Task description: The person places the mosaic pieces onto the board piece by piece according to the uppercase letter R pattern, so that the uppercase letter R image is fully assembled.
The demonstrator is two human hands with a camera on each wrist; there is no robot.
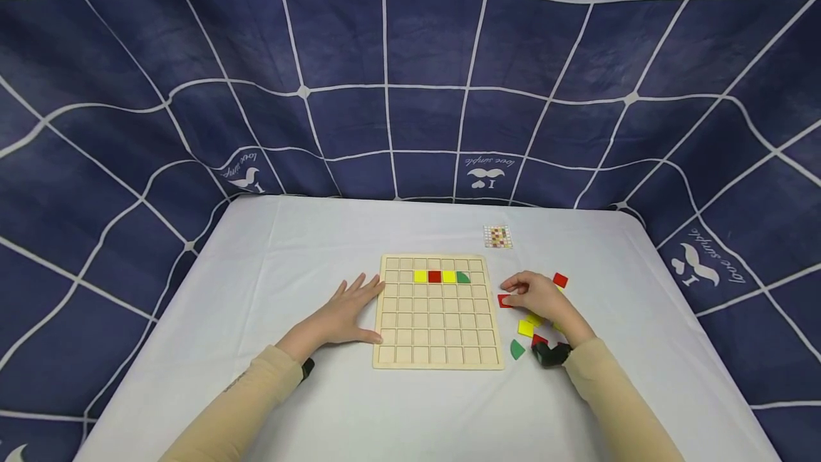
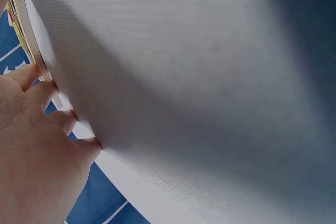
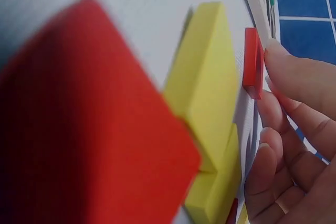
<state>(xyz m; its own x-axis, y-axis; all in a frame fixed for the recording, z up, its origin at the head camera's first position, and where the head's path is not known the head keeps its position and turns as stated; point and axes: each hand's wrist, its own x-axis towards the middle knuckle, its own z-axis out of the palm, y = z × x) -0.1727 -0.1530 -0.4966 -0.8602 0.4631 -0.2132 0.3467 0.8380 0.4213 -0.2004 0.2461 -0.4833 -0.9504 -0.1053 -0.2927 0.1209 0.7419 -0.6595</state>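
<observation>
**Hands at a wooden grid board**

The left hand lies flat on the white table, fingers straight and spread a little. It holds nothing. Its fingertips touch the left edge of the wooden grid board, at the board's 9 o'clock side.

The board sits in the middle of the table. In its second row from the top are four pieces side by side: a yellow square, a red square, another yellow square and a green quarter-round piece.

At 1 o'clock from the board lies a small pattern card.

At 3 o'clock from the board, the right hand has its fingertips on a red square tile just beside the board's edge. The fingers are bent, with one fingertip against the tile's edge; I cannot tell if they really pinch it.

Loose pieces lie near this hand: a red tile at its 1 o'clock, a yellow tile at its 6 o'clock, and a green quarter-round lower down.
</observation>
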